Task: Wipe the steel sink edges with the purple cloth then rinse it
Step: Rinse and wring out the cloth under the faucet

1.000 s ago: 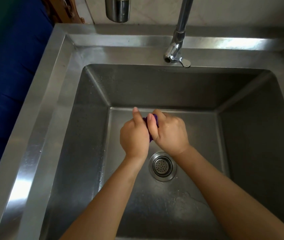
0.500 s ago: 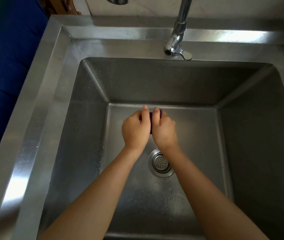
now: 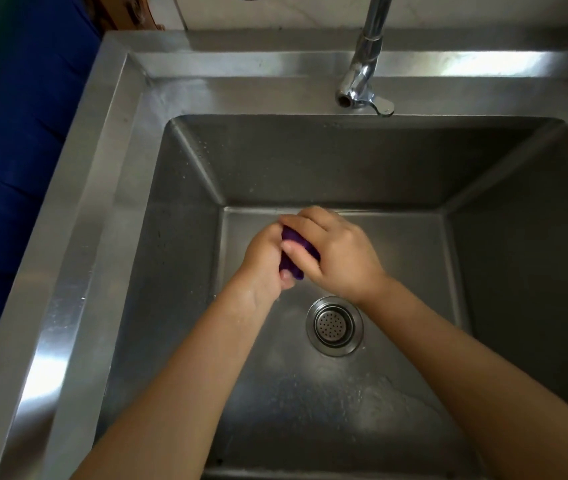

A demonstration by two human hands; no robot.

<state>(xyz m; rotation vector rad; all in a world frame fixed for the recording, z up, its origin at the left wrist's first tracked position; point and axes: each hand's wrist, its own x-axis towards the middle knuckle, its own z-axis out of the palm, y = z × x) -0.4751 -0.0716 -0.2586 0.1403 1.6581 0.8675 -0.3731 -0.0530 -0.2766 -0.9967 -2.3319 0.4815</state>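
A pale wall runs behind my steel sink (image 3: 78,306), and a dark blue surface (image 3: 16,188) fills the space off its left flank; the sink's flat brushed rim catches a bright glare on the left side and along the back ledge. There is one deep square basin, its walls sloping down to a flat floor that is wet, with a film of water spread over the near part. One chrome faucet (image 3: 362,77) rises from the back ledge, its spout mouth aimed toward me over the basin, with a small lever beside it. The bottom edge of one shiny metal object shows at the very top of the view, too cropped to identify. One round drain strainer (image 3: 334,326) sits in the basin floor, just nearer to me than my hands. Both my bare forearms reach in from the lower edge. My right hand (image 3: 338,254) lies over the top, fingers curled round the one purple cloth (image 3: 294,249), and my left hand (image 3: 263,259) closes on it from the left, so both are clamped on it together. The cloth is bunched into a short roll held above the basin floor, its long axis running from far-left to near-right, mostly hidden between my palms.
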